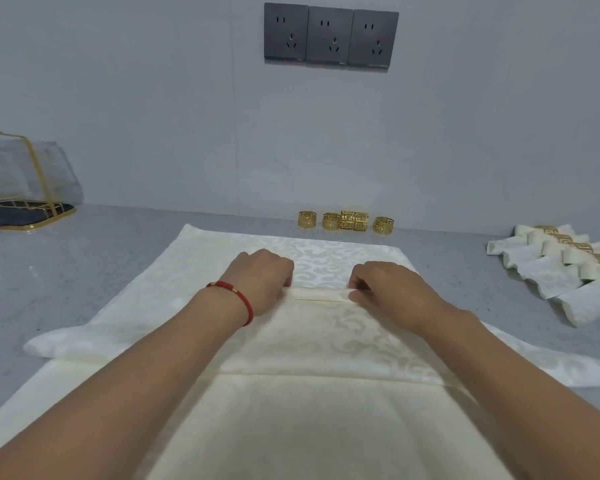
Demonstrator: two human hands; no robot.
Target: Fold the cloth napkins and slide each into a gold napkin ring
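Two hands work one pleat: our left hand [264, 277] and right hand [383, 285] each curl their fingers and pinch a narrow fold raised across the middle of the cream damask napkin [312, 344], which lies spread on the grey counter [66, 271]. We judge the pleat wants equal width at both pinches, its crease parallel to the far hem. Four empty gold napkin rings [345, 221] wait just beyond the napkin, and the finished ringed napkins [561, 268] lie at the right.
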